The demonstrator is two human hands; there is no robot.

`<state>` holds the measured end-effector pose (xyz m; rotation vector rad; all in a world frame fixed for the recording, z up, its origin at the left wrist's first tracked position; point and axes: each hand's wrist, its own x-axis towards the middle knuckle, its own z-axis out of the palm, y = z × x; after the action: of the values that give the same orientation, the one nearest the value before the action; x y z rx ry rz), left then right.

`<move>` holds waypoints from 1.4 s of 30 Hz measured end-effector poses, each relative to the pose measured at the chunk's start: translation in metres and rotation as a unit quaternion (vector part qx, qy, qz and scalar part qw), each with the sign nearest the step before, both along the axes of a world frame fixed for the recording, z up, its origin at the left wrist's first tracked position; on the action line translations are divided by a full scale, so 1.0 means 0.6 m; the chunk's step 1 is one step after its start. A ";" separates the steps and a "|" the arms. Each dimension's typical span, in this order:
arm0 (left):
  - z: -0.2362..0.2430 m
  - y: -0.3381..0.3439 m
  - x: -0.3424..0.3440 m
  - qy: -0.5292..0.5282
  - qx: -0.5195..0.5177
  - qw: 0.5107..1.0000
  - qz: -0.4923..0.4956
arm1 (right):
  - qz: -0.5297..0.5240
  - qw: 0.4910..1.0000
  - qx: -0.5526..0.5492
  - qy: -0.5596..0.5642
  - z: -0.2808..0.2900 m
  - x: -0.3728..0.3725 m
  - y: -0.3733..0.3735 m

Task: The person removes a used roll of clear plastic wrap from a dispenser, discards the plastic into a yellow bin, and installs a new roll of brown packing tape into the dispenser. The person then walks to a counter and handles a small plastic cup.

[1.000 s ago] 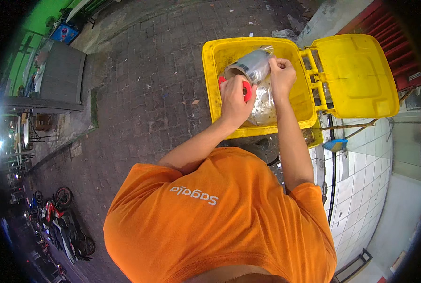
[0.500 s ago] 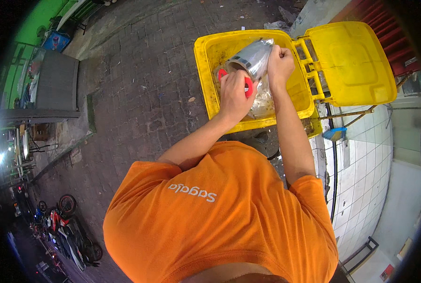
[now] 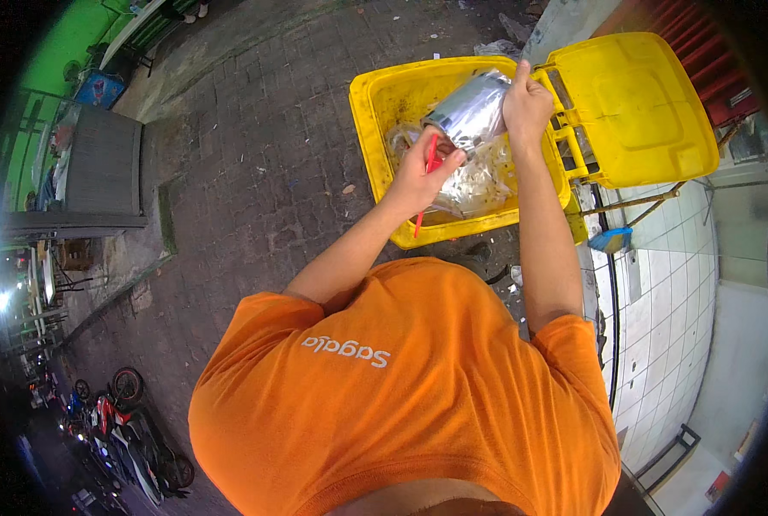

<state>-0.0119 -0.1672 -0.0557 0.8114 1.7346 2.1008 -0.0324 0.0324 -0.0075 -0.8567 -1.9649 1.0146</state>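
Over the yellow waste bin (image 3: 373, 150), a shiny silver roll of film (image 3: 474, 112) is held at a tilt between my hands. My left hand (image 3: 418, 179) is closed around red-handled scissors (image 3: 435, 153), partly hidden by the fingers. Its thumb points at the near end of the roll, and I cannot tell whether it touches. My right hand (image 3: 528, 107) grips the roll's far right end, thumb pointing up. Beneath the roll, clear plastic with pale scraps (image 3: 483, 183) lies in the bin.
The bin's yellow lid (image 3: 633, 112) hangs open to the right. A stick (image 3: 633, 205) and a blue brush-like thing (image 3: 610, 241) are beside a white tiled surface (image 3: 668, 284). Dark paving (image 3: 255, 189) spreads to the left. Motorcycles (image 3: 135, 439) stand at lower left, a grey cabinet (image 3: 104, 163) above them.
My left hand has shifted slightly left and down, turning the scissors so their red handles show edge-on. My right hand has moved up and right, and the roll has turned to show more shiny side.
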 end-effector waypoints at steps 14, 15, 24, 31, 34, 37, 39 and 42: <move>0.018 0.000 0.004 -0.349 0.065 0.934 -0.050 | 0.058 0.981 0.178 0.057 0.020 0.011 0.009; 0.021 -0.002 0.003 -0.368 0.078 0.925 -0.056 | 0.070 0.980 0.175 0.069 0.024 0.014 0.006; 0.048 0.017 -0.013 -0.203 0.023 0.979 -0.001 | 0.055 0.993 -0.049 0.095 0.007 0.016 0.031; 0.052 0.044 -0.007 -0.306 0.066 0.946 0.082 | 0.106 0.988 -0.091 0.066 0.009 -0.026 0.094; 0.057 0.011 -0.013 -0.328 0.088 0.937 0.085 | 0.193 0.950 -0.240 0.055 0.020 -0.009 0.080; 0.074 -0.026 -0.016 -0.373 0.128 0.917 0.053 | 0.257 0.878 -0.384 0.126 -0.022 0.032 0.183; 0.065 -0.054 -0.031 -0.407 0.174 0.896 0.020 | 0.172 0.859 -0.441 0.194 -0.007 0.034 0.178; 0.049 -0.074 -0.048 -0.407 0.167 0.897 -0.042 | 0.069 0.860 -0.449 0.232 -0.013 0.018 0.207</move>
<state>-0.0410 -0.2115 -0.0265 0.0167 0.8928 2.2270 -0.0216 0.1567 -0.0155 -0.8178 -1.0977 2.0724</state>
